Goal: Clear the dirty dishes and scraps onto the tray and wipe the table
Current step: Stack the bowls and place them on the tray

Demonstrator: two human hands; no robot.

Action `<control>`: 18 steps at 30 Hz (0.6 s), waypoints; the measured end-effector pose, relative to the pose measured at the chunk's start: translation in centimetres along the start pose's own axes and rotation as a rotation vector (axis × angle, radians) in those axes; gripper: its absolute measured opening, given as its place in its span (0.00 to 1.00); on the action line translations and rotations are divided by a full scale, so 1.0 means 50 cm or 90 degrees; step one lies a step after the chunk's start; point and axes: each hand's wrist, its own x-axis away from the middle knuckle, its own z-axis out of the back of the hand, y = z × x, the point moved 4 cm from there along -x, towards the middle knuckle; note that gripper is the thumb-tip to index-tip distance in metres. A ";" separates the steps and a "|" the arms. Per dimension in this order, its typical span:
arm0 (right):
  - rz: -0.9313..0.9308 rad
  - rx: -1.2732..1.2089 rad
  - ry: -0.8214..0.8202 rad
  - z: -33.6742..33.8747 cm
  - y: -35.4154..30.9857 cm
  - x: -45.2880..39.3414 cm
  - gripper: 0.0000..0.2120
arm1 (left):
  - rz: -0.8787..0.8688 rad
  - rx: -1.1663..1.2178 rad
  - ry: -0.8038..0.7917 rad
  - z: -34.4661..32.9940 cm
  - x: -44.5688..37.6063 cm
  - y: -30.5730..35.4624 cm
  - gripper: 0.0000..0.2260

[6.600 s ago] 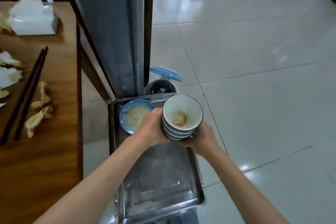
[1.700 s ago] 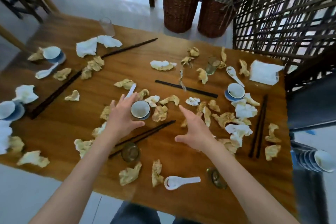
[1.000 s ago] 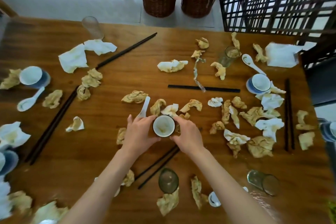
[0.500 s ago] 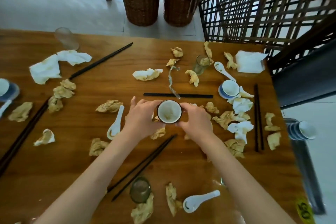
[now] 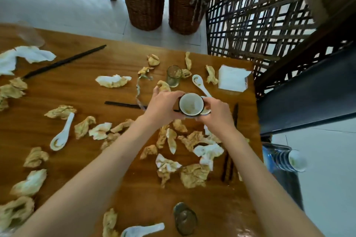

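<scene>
With both sets of fingers curled round its sides, the cup (image 5: 191, 104) is held between the left hand (image 5: 163, 105) and the right hand (image 5: 216, 113), lifted above the table (image 5: 119, 161). Half a second earlier it was held over the table's middle; it now sits farther right, directly over a second cup (image 5: 206, 111) whose rim peeks out beneath it, beside a spoon (image 5: 200, 84) and a glass (image 5: 174, 75). Judged from this shift, the person is nesting cups before carrying them off. Stained napkins (image 5: 194, 175), chopsticks (image 5: 63, 62) and further spoons lie scattered around the arms. At the right edge, off the table, a stack of bowls (image 5: 290, 160) stands on what is probably the tray, so clearing is under way but far from finished; wiping has not begun.
</scene>
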 end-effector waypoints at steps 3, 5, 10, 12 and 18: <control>0.001 0.004 -0.005 0.020 0.045 -0.028 0.23 | 0.010 0.000 0.005 -0.019 -0.039 0.037 0.31; 0.003 -0.010 -0.001 0.029 0.068 -0.043 0.21 | 0.016 0.016 0.016 -0.028 -0.059 0.054 0.30; -0.005 -0.022 -0.016 0.033 0.106 -0.062 0.21 | 0.019 -0.002 -0.006 -0.055 -0.093 0.069 0.30; -0.008 -0.020 -0.027 0.028 0.114 -0.067 0.22 | 0.024 -0.009 -0.014 -0.063 -0.097 0.066 0.31; -0.016 -0.011 -0.051 0.006 0.124 -0.073 0.23 | 0.037 -0.024 -0.024 -0.077 -0.095 0.057 0.31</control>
